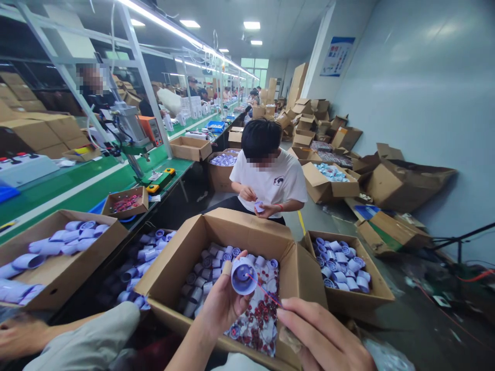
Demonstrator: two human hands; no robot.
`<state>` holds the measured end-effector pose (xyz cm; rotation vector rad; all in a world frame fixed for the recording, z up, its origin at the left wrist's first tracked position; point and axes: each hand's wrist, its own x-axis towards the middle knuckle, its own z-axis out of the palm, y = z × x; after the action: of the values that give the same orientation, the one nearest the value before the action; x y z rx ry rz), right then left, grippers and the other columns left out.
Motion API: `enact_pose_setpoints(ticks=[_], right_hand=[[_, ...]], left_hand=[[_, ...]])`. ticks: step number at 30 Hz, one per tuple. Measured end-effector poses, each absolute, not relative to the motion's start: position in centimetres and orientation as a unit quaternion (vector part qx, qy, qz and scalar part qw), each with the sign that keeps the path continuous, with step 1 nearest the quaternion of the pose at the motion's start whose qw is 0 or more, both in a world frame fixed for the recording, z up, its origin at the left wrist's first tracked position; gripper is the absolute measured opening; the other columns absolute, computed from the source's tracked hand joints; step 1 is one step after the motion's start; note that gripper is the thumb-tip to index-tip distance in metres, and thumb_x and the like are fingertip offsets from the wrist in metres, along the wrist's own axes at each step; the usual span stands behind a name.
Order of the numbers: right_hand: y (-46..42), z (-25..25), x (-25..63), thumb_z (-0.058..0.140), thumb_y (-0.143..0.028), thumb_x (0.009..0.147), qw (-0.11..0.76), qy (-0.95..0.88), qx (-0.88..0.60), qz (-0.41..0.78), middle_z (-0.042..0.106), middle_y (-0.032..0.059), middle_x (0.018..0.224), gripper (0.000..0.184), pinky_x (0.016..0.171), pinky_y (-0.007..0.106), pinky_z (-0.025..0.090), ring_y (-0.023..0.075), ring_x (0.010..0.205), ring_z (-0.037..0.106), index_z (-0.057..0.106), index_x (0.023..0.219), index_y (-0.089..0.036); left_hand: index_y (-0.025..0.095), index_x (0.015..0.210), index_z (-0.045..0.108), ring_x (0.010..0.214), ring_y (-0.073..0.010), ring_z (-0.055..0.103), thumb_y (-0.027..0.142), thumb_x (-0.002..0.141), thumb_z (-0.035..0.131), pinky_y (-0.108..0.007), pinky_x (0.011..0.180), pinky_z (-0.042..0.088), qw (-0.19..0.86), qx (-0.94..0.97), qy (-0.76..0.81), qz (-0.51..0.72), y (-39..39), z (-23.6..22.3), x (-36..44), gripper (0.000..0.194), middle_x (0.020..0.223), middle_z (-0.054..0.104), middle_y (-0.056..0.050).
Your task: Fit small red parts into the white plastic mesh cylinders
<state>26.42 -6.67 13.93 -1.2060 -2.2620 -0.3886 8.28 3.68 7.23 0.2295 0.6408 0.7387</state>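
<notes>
My left hand [222,304] is closed round a small white cylinder cap [244,275] with a blue inside, its hollow end facing me. My right hand [323,337] is lower right, fingers pinched on a thin red wire [265,291] that runs up into the cap. Both hands hover over an open cardboard box [181,257] holding several such caps and a bag of small red wired parts [259,319].
A person in a white T-shirt [266,178] sits opposite, handling a cap. More cap boxes stand at right [381,291] and left [58,268]. A green conveyor bench [96,185] with a machine runs along the left. Flattened cartons pile against the right wall. Another person's arm [23,335] lies lower left.
</notes>
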Motion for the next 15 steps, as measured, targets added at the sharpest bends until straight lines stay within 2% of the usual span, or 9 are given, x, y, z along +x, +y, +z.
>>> enact_pose_setpoints(ticks=[3, 7, 15], right_hand=[[-6.0, 13.2, 25.9, 0.050, -0.010, 0.083, 0.293, -0.828, -0.458, -0.136, 0.081, 0.0048, 0.095, 0.029, 0.083, 0.016, 0.059, 0.0121, 0.088, 0.074, 0.068, 0.104, -0.018], [-5.2, 12.4, 25.5, 0.047, -0.009, 0.084, 0.323, -0.813, -0.465, -0.134, 0.081, 0.0053, 0.094, 0.031, 0.079, 0.019, 0.061, 0.0136, 0.085, 0.075, 0.068, 0.104, -0.018], [-4.7, 12.6, 25.2, 0.042, -0.010, 0.086, 0.329, -0.811, -0.472, -0.102, 0.081, 0.0048, 0.090, 0.032, 0.074, 0.018, 0.061, 0.0132, 0.079, 0.075, 0.069, 0.099, -0.019]], left_hand=[[0.029, 0.138, 0.039, 0.042, -0.0082, 0.060, 0.042, 0.089, 0.041, -0.013, 0.036, 0.045, 0.859, 0.138, 0.330, 0.366, 3.4, 8.0, 8.9, 0.050, 0.064, 0.066, 0.001], [0.026, 0.136, 0.043, 0.039, -0.0062, 0.054, 0.044, 0.087, 0.045, -0.015, 0.036, 0.045, 0.851, 0.147, 0.336, 0.376, 3.0, 8.6, 9.4, 0.052, 0.066, 0.067, 0.001], [0.024, 0.127, 0.052, 0.059, -0.0086, 0.067, 0.037, 0.088, 0.048, -0.019, 0.050, 0.058, 0.836, 0.090, 0.346, 0.416, 3.3, 8.8, 9.5, 0.042, 0.085, 0.072, -0.001]])
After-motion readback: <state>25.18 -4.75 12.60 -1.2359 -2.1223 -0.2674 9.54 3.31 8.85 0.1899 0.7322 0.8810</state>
